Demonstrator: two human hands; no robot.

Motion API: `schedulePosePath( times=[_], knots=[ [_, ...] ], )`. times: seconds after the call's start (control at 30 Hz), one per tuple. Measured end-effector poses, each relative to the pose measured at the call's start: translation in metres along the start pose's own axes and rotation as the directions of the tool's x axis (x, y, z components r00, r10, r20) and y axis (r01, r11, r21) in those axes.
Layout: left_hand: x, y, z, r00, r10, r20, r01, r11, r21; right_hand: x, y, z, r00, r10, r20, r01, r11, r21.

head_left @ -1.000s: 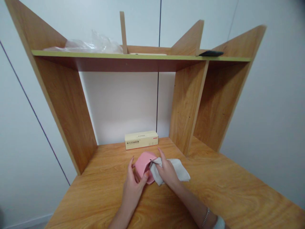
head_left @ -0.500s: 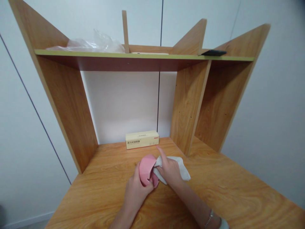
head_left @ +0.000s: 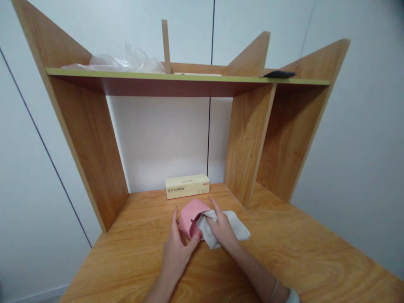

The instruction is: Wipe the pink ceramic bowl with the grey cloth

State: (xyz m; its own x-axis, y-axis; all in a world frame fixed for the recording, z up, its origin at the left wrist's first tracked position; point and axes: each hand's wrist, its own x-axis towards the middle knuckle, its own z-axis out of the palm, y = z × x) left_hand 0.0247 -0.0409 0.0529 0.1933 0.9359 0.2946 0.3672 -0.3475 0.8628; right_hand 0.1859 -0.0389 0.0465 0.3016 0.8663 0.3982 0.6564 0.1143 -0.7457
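1. Head view: the left hand (head_left: 176,249) has its grip around a pink container (head_left: 193,207), fingers along its outer side and thumb at the rim.
2. The container is tilted above the table (head_left: 132,261), near its middle, its opening turned toward the right hand (head_left: 221,229); whether it touches the tabletop I cannot tell.
3. The right hand's grip is closed on a pale grey cloth (head_left: 237,225), part of which is at the container's opening; the rest spreads out beyond the hand.
4. Behind the container stands a cream box (head_left: 187,187).
5. Clear plastic (head_left: 126,62) lies on the shelf (head_left: 139,75) above.
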Motion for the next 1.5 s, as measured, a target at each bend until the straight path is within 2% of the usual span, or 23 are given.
schedulePosePath(
  times=[0.1, 0.17, 0.23, 0.3, 0.4, 0.47, 0.53, 0.67, 0.73, 0.8, 0.87, 0.93, 1.03, 1.13, 1.23, 1.3, 1.33, 1.43, 1.5],
  knots=[
    [0.001, -0.006, 0.005, 0.999, 0.051, 0.011, -0.05, 0.995, -0.089, 0.002, 0.003, 0.008, 1.0, 0.006, -0.001, -0.006, 0.992, 0.128],
    [0.001, -0.01, 0.007, 0.999, 0.029, 0.023, -0.026, 0.993, -0.113, 0.002, 0.001, 0.008, 0.999, 0.013, 0.039, -0.017, 0.994, 0.106],
    [0.001, -0.012, 0.006, 1.0, 0.011, 0.019, -0.009, 0.996, -0.093, 0.001, -0.005, 0.003, 0.996, 0.063, 0.059, -0.06, 0.997, -0.047],
    [0.001, -0.011, 0.004, 0.999, 0.026, 0.02, -0.026, 1.0, -0.014, -0.002, -0.013, -0.005, 0.996, 0.084, 0.022, -0.075, 0.96, -0.271],
    [0.0, -0.006, 0.0, 0.997, 0.033, 0.064, -0.042, 0.988, 0.147, -0.005, -0.024, -0.017, 0.997, -0.073, 0.017, 0.072, 0.868, -0.491],
    [-0.002, -0.001, -0.001, 0.996, 0.007, 0.088, -0.026, 0.976, 0.218, -0.006, -0.027, -0.021, 0.98, -0.192, 0.058, 0.193, 0.823, -0.534],
    [-0.005, 0.005, -0.002, 0.995, -0.004, 0.101, -0.021, 0.967, 0.254, -0.004, -0.026, -0.023, 0.976, -0.208, 0.071, 0.213, 0.811, -0.545],
    [-0.007, 0.01, -0.005, 0.99, 0.035, 0.138, -0.067, 0.97, 0.233, -0.001, -0.015, -0.02, 0.993, -0.065, 0.097, 0.101, 0.889, -0.447],
    [-0.005, 0.005, -0.005, 0.992, 0.037, 0.125, -0.055, 0.987, 0.149, -0.001, -0.008, -0.014, 0.991, -0.034, 0.128, 0.075, 0.941, -0.33],
    [-0.001, -0.004, -0.002, 0.998, 0.011, 0.063, -0.013, 1.0, 0.029, -0.002, -0.003, -0.007, 0.992, -0.013, 0.127, 0.039, 0.979, -0.2],
    [0.003, -0.012, 0.003, 1.0, -0.012, 0.023, 0.013, 0.998, -0.06, -0.002, 0.0, -0.001, 0.995, 0.006, 0.102, 0.002, 0.997, -0.079],
    [0.004, -0.017, 0.008, 0.999, -0.005, 0.033, 0.01, 0.991, -0.132, -0.002, 0.001, 0.003, 0.996, 0.006, 0.084, -0.008, 1.0, 0.013],
    [0.005, -0.018, 0.011, 0.999, 0.021, 0.04, -0.013, 0.98, -0.2, -0.002, -0.002, 0.002, 0.998, 0.019, 0.066, -0.016, 0.999, -0.037],
    [0.003, -0.011, 0.008, 0.999, 0.014, 0.035, -0.01, 0.996, -0.093, -0.004, -0.011, -0.006, 1.0, 0.026, 0.017, -0.019, 0.943, -0.333],
    [-0.001, -0.001, 0.003, 0.993, -0.007, 0.114, -0.005, 0.995, 0.103, -0.008, -0.023, -0.017, 0.987, -0.153, 0.039, 0.148, 0.816, -0.559],
    [-0.003, 0.007, 0.001, 0.987, -0.019, 0.158, -0.013, 0.979, 0.202, -0.009, -0.029, -0.023, 0.96, -0.265, 0.093, 0.266, 0.75, -0.606],
    [-0.004, 0.01, 0.0, 0.985, -0.03, 0.167, -0.011, 0.97, 0.242, -0.009, -0.031, -0.025, 0.953, -0.282, 0.107, 0.287, 0.736, -0.614],
    [-0.007, 0.017, -0.001, 0.983, -0.052, 0.174, -0.005, 0.95, 0.311, -0.006, -0.029, -0.029, 0.973, -0.207, 0.103, 0.227, 0.77, -0.596],
    [-0.007, 0.016, 0.0, 0.985, -0.036, 0.17, -0.015, 0.956, 0.292, -0.004, -0.022, -0.028, 0.984, -0.138, 0.117, 0.179, 0.82, -0.544]
  ],
)
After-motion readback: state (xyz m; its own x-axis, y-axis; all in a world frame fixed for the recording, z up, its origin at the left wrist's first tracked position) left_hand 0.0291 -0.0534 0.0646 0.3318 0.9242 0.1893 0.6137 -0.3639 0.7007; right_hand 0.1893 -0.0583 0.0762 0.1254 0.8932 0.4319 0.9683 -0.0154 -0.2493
